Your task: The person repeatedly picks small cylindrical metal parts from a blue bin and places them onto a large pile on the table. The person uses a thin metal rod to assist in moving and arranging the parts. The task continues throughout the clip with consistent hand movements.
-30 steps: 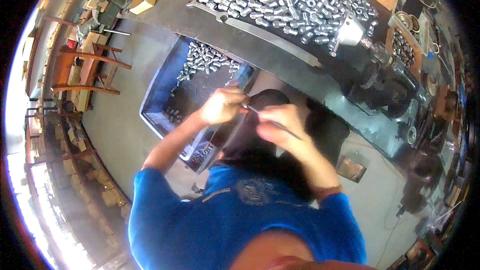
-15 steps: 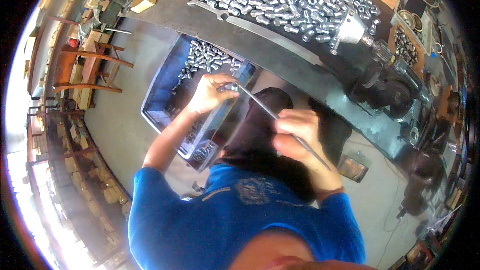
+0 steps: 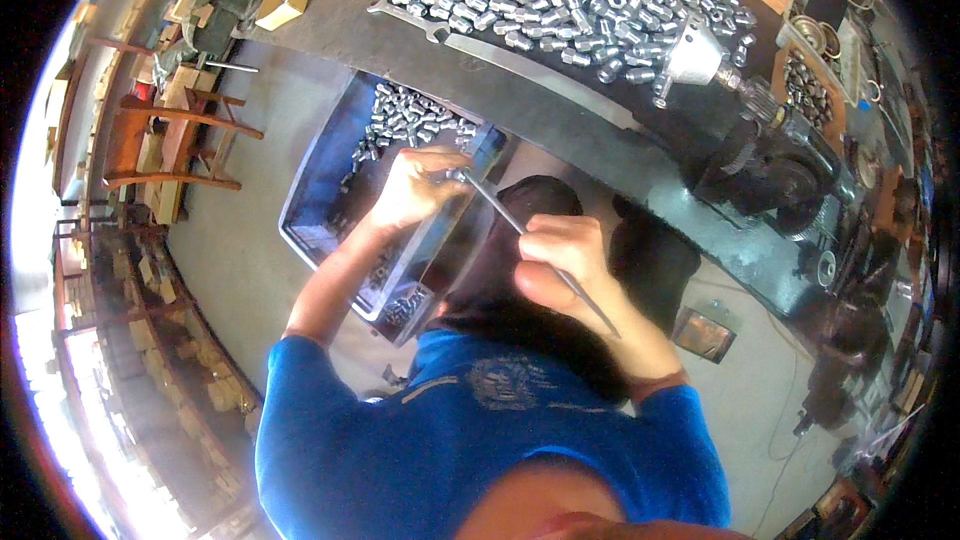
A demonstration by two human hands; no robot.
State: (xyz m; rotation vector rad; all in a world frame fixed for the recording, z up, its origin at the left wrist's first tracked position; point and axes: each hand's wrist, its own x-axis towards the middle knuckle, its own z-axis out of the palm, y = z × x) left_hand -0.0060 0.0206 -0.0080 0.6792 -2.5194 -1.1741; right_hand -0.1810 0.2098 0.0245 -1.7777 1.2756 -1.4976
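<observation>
Over the inner edge of the blue bin [image 3: 308,162], my left hand [image 3: 410,187] pinches a small metal fitting [image 3: 456,176] between thumb and fingers. My right hand [image 3: 563,258] is closed round a slim, file-like metal rod [image 3: 500,209], whose tapered rear end sticks out past the palm. The rod's front end meets the fitting at my left fingertips; whether it is inside the opening cannot be made out. Loose fittings [image 3: 410,116] lie in the bin's far part, and smaller pieces [image 3: 405,306] sit in its near corner.
A large heap of metal fittings [image 3: 570,0] covers the dark workbench [image 3: 480,75] ahead. Near its edge lie a wrench [image 3: 410,18] and a long flat metal bar [image 3: 545,75]. A geared machine [image 3: 775,180] stands to the right. A wooden stool [image 3: 180,135] is at the left.
My right hand and the rod have moved left and slightly up, bringing more of the rod's front end to the fitting. My left hand has shifted slightly left, still holding the fitting.
</observation>
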